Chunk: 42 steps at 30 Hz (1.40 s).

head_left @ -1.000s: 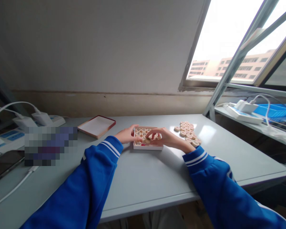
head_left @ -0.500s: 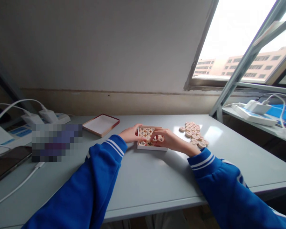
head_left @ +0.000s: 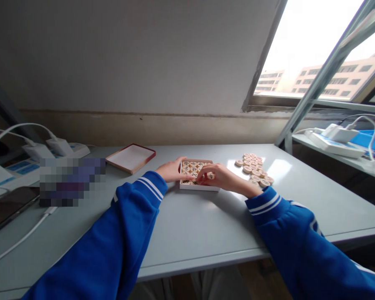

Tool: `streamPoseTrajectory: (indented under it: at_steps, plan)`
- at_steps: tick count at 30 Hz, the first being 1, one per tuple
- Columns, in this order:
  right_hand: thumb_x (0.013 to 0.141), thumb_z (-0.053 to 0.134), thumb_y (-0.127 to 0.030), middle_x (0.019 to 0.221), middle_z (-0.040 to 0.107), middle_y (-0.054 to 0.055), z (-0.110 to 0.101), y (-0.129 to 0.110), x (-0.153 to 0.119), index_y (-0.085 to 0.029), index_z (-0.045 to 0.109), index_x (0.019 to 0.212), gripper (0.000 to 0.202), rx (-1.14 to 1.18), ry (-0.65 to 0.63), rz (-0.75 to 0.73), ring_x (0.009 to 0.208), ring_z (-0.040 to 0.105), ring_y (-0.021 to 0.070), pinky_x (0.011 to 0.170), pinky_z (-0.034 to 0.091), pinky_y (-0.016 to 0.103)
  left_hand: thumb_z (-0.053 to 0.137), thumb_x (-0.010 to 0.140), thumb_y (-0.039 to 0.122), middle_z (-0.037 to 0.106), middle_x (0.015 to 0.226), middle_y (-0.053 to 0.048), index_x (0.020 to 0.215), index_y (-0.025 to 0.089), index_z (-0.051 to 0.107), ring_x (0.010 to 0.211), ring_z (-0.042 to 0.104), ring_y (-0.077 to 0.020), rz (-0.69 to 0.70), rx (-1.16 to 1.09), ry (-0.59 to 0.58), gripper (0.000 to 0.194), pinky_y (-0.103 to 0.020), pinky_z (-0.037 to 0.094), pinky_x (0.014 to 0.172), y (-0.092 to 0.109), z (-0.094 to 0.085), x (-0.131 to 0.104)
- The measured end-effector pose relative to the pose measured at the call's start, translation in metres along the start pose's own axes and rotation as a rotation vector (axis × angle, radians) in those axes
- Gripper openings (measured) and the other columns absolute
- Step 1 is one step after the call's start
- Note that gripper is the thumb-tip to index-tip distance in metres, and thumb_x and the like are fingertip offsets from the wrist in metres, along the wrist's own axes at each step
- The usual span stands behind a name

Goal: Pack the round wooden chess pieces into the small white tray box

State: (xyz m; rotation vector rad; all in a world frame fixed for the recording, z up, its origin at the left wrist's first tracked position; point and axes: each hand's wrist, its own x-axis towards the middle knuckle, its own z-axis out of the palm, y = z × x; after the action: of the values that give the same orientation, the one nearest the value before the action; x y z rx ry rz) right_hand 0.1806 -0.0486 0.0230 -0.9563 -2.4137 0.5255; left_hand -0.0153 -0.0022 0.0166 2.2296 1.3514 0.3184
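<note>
A shallow white-fronted box (head_left: 198,188) sits near the middle of the desk, with round wooden Chinese chess pieces (head_left: 193,169) laid flat in rows, dark characters facing up. My left hand (head_left: 172,170) grips the box's left side, thumb along the near left corner. Over the right part of the box is my right hand (head_left: 218,176), fingers bent and pinched down on a chess piece among the others; the fingertips partly hide it. To the right, a loose cluster of more chess pieces (head_left: 251,168) lies on the desk, most of them close together.
A box lid (head_left: 131,157) lies inside-up at the back left. Further left are a power strip (head_left: 79,151) with plugged-in chargers, a phone (head_left: 11,208), a white cable (head_left: 28,231) and a blurred-out item. Metal posts (head_left: 315,75) and a window stand at the right.
The view has tilted slightly, so the desk appears a little higher. My right fingers have shifted slightly over the pieces in the box; my left hand keeps its hold.
</note>
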Motion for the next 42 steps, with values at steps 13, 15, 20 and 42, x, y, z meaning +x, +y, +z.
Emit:
streamPoseTrajectory:
  at_steps: [13,15,20,42]
  plan:
    - [0.058,0.068,-0.033,0.072,0.063,0.006,-0.098,0.036,-0.084,-0.019,0.067,0.075,0.023,-0.156,-0.098,0.663,0.063,0.059,0.0188,0.051,0.046,0.027,0.056,0.053,0.066,0.050,0.121,-0.011,0.132,0.022,0.023,0.106,0.049,-0.0296,-0.006,0.023,-0.029,0.096,-0.034,0.039,0.085,0.001,-0.001,0.001]
    - [0.057,0.068,-0.032,0.063,0.062,0.004,-0.094,0.036,-0.085,-0.018,0.067,0.073,0.021,-0.182,-0.133,0.665,0.055,0.057,0.0169,0.046,0.045,0.026,0.057,0.053,0.066,0.049,0.122,-0.011,0.132,0.022,0.023,0.106,0.048,-0.0295,-0.011,0.022,-0.031,0.096,-0.035,0.039,0.085,0.001,-0.001,0.001]
    - [0.060,0.065,-0.036,0.060,0.062,0.003,-0.084,0.031,-0.071,-0.020,0.068,0.068,0.018,-0.205,-0.201,0.604,0.053,0.057,0.0154,0.045,0.044,0.025,0.058,0.053,0.065,0.050,0.121,-0.011,0.132,0.022,0.023,0.106,0.049,-0.0286,0.000,-0.018,-0.038,0.096,-0.034,0.039,0.085,0.000,-0.001,0.002]
    - [0.076,0.053,-0.040,0.086,0.058,0.004,-0.022,-0.008,-0.017,-0.018,0.063,0.094,0.030,0.029,-0.026,0.129,0.073,0.051,0.0143,0.065,0.040,0.025,0.056,0.050,0.069,0.053,0.118,-0.011,0.129,0.024,0.027,0.105,0.049,-0.0314,-0.007,0.048,-0.005,0.096,-0.036,0.039,0.084,0.004,0.000,-0.002]
